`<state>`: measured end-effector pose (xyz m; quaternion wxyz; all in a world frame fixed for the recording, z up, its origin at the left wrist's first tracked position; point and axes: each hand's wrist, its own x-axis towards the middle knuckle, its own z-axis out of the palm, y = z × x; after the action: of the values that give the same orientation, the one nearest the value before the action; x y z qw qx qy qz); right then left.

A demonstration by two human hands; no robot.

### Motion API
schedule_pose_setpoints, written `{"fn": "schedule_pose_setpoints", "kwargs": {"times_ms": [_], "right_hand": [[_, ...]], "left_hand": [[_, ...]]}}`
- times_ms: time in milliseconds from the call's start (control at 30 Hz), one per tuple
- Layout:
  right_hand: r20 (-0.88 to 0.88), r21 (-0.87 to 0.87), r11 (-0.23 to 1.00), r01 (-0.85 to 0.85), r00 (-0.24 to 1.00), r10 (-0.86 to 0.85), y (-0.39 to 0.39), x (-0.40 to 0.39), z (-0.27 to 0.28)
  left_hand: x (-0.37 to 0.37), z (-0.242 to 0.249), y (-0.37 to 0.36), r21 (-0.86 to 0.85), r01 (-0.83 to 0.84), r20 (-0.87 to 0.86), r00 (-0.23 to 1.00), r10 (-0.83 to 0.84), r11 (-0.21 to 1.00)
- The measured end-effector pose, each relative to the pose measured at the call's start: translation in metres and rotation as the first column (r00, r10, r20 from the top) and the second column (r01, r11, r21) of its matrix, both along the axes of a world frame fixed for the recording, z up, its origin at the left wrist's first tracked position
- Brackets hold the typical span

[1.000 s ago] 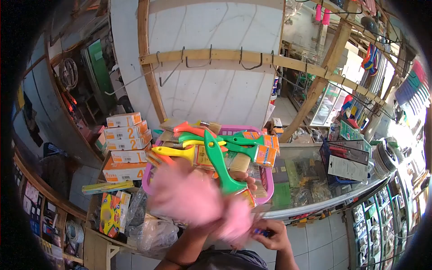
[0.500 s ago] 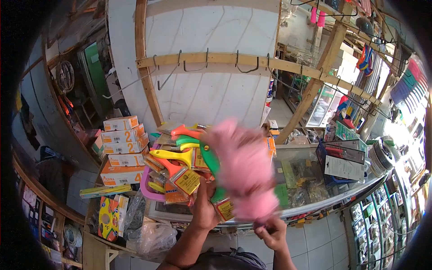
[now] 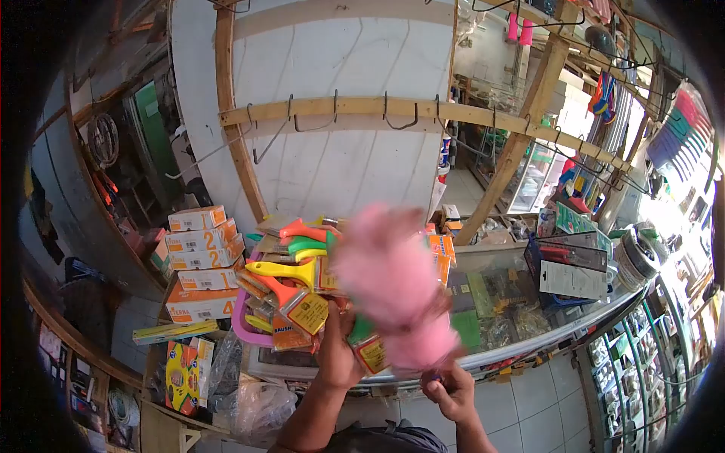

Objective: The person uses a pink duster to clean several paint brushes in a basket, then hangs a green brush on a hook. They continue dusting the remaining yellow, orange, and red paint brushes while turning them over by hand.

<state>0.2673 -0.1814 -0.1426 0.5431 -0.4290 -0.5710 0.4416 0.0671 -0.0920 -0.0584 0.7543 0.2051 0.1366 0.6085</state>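
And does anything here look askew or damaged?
The brushes are heaped messily over the rim of the basket, pointing every which way, and the stacked boxes on the left sit unevenly. I see no damage, though the pink duster is blurred.

Ahead of my left grip (image 3: 340, 359), a basket (image 3: 240, 318) sits on the tabletop (image 3: 477, 266), brushes (image 3: 281, 270) heaped in it. From my right grip (image 3: 451, 392), a duster (image 3: 396, 283) reaches forward and leftward, in front of the heap's right part. Left of the basket, boxes (image 3: 200, 260) stand stacked; nearer me, left of my left grip, lies a plastic bag (image 3: 264, 408). Well right and ahead of my right grip, a bin (image 3: 535, 263) holds packets (image 3: 572, 281). Behind the basket, hooks (image 3: 400, 121) hang along a rail (image 3: 355, 108) before a panel (image 3: 340, 170).
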Motion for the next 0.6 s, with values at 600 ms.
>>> {"fn": "schedule_pose_setpoints", "kwargs": {"times_ms": [600], "right_hand": [[0.252, 0.079, 0.992, -0.099, 0.965, 0.076, 0.009, 0.01, -0.009]], "left_hand": [[-0.012, -0.006, 0.006, 0.382, 0.219, -0.338, 0.937, -0.085, 0.898]]}}
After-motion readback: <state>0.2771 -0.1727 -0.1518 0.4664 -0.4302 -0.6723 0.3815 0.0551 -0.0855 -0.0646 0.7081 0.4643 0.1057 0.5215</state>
